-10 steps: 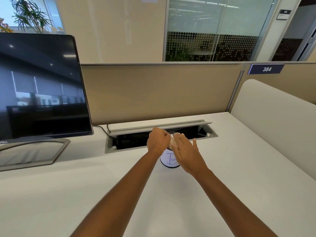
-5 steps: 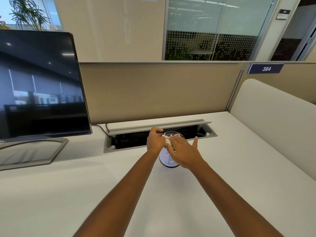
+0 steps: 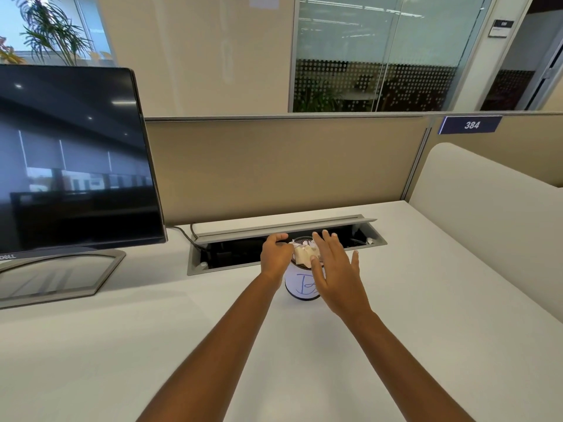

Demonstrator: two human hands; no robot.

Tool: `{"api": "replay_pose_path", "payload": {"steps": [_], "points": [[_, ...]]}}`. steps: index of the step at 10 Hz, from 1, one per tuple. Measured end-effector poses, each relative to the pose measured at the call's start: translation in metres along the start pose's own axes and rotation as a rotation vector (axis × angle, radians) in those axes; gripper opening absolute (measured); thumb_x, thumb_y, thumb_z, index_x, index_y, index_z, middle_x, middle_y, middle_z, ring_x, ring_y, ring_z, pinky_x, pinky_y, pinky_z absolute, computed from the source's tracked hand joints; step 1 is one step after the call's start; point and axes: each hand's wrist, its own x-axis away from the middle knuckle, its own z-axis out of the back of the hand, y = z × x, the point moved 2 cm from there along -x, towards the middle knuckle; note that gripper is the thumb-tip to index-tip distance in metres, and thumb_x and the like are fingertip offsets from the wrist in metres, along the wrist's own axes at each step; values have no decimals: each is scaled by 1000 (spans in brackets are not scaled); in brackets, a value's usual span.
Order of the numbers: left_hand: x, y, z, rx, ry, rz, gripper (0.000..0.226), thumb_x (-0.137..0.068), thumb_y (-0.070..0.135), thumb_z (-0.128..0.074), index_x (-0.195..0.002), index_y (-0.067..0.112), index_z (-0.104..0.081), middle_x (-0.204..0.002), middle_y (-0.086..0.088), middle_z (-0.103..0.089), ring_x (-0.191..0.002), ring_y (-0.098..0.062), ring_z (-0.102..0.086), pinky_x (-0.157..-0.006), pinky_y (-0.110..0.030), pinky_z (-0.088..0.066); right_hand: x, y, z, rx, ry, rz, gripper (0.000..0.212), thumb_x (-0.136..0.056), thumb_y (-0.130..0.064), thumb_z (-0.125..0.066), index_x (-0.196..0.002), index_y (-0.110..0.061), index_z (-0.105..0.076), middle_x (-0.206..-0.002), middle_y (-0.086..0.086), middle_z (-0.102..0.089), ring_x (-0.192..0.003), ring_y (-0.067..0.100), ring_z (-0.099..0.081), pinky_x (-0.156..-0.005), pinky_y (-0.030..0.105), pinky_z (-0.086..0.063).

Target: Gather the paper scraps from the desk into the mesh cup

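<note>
Our flat white counter (image 3: 426, 330) carries a round black mesh cup with a white label (image 3: 300, 287) at twelve o'clock and a grey metal monitor stand (image 3: 61, 278) at ten.

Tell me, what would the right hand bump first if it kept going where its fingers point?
Probably the raised grey flap of the cable box behind the cup. The right hand aims its straight fingers forward, past the paper scraps. Depth is unclear, so it might pass above the flap.

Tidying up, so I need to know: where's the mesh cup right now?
Head view: the mesh cup stands mid-desk between the left hand and right hand, just in front of the open cable tray.
</note>
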Motion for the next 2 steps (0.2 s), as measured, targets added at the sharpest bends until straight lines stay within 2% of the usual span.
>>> {"api": "replay_pose_path", "payload": {"steps": [1, 2], "points": [[8, -6, 7, -65, 52, -76, 39, -92, 3, -47, -131, 8, -47, -130, -13, -52, -112, -21, -51, -86, -22, -40, 15, 6, -3, -33, 94, 0, 48, -99, -25, -34, -145, -23, -21, -158, 1, -14, -147, 16, -5, -119, 44, -4], [32, -18, 20, -223, 174, -238, 43, -93, 6, -47, -135, 11, -43, -142, -9, -43, -128, -22, -45, -95, -21, -34, 39, 8, -7, -102, 167, -50, 49, -97, -20, -41, -143, -19, -27, -156, 5, -17, -144, 14, -1, -118, 40, -3]]}}
